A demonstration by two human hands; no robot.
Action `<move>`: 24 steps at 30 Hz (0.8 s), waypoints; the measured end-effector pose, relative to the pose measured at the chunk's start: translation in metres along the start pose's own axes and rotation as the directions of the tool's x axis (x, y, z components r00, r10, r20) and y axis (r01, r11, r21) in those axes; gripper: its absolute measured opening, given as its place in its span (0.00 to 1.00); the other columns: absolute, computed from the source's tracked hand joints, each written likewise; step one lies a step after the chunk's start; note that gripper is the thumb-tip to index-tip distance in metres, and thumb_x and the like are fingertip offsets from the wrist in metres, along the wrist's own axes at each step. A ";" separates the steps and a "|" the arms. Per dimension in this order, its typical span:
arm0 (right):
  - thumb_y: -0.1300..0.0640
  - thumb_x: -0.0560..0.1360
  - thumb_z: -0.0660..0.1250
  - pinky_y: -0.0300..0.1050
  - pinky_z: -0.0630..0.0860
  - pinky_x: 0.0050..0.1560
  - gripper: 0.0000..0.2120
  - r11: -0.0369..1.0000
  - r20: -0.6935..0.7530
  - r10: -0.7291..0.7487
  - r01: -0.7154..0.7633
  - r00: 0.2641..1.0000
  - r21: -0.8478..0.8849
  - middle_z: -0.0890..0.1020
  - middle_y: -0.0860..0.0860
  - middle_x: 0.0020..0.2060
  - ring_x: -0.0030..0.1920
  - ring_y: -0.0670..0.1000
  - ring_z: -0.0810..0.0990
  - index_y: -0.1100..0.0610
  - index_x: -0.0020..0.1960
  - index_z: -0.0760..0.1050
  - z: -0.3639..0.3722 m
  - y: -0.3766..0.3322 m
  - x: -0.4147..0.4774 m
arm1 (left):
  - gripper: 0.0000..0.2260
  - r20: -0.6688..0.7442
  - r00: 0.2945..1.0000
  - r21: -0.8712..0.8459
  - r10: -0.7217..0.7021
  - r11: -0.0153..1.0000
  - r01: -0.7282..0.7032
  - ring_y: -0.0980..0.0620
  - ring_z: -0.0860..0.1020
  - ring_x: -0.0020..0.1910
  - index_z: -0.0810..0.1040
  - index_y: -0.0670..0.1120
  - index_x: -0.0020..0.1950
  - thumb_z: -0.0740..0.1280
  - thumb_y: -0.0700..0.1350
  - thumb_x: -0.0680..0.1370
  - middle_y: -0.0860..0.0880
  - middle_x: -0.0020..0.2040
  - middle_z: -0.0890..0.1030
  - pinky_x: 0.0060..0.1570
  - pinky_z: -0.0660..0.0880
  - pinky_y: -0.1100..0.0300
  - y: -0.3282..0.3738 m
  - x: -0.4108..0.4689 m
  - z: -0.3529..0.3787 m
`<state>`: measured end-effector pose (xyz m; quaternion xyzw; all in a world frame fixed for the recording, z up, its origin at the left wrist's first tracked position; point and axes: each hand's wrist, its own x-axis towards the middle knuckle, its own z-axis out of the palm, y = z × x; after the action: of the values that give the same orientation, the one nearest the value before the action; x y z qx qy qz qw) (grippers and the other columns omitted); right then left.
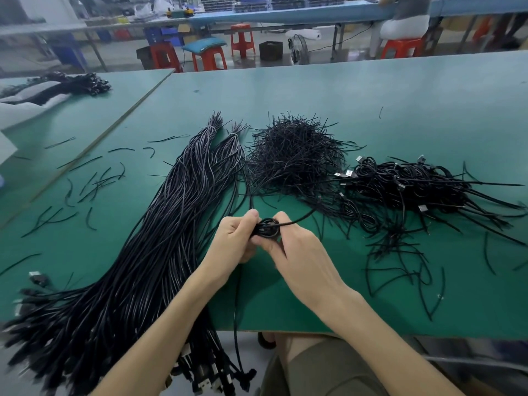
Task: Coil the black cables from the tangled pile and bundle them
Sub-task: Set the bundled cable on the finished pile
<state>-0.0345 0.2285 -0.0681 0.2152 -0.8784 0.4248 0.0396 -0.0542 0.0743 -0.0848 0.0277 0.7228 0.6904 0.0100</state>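
Centrally, both hands meet above counter (371, 90): left hand (235, 238) and right hand (297, 250) pinch small cable coil (267, 227), forearms converging.

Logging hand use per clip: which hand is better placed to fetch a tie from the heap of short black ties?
Right, probably. The tie heap lies ahead and rightward, nearer the right hand; the left hand grips the coil and could hold it alone.

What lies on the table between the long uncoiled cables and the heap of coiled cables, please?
In the head view, a mound of short black ties sits between the long cables and the coiled heap.
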 end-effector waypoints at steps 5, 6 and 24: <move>0.47 0.84 0.58 0.58 0.76 0.46 0.15 1.000 -0.007 -0.031 0.031 1.000 0.006 0.80 0.50 0.49 0.44 0.57 0.80 0.58 0.56 0.73 0.010 -0.003 -0.005 | 0.22 -0.024 0.999 -0.079 -0.025 0.997 0.023 0.57 0.56 0.21 0.66 0.53 0.26 0.60 0.51 0.81 0.55 0.23 0.62 0.22 0.55 0.67 -0.002 0.000 -0.003; 0.45 0.85 0.55 0.58 0.77 0.45 0.18 0.999 -0.018 -0.039 0.039 0.999 -0.033 0.81 0.51 0.51 0.44 0.58 0.81 0.59 0.59 0.74 0.012 -0.004 -0.006 | 0.22 -0.025 0.999 -0.087 -0.034 0.996 0.031 0.57 0.56 0.21 0.66 0.53 0.25 0.59 0.51 0.81 0.55 0.23 0.62 0.21 0.55 0.67 -0.002 0.001 -0.003; 0.51 0.85 0.57 0.51 0.70 0.32 0.14 0.992 -0.130 0.090 -0.077 0.987 0.101 0.76 0.47 0.30 0.28 0.48 0.70 0.54 0.44 0.73 0.018 -0.001 -0.004 | 0.18 0.005 0.994 0.041 0.106 0.994 -0.106 0.53 0.75 0.34 0.79 0.49 0.41 0.60 0.56 0.85 0.50 0.36 0.78 0.34 0.73 0.63 -0.007 0.002 -0.003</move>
<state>-0.0280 0.2158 -0.0793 0.1505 -0.8606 0.4814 0.0704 -0.0569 0.0715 -0.0912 0.0673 0.7344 0.6749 -0.0262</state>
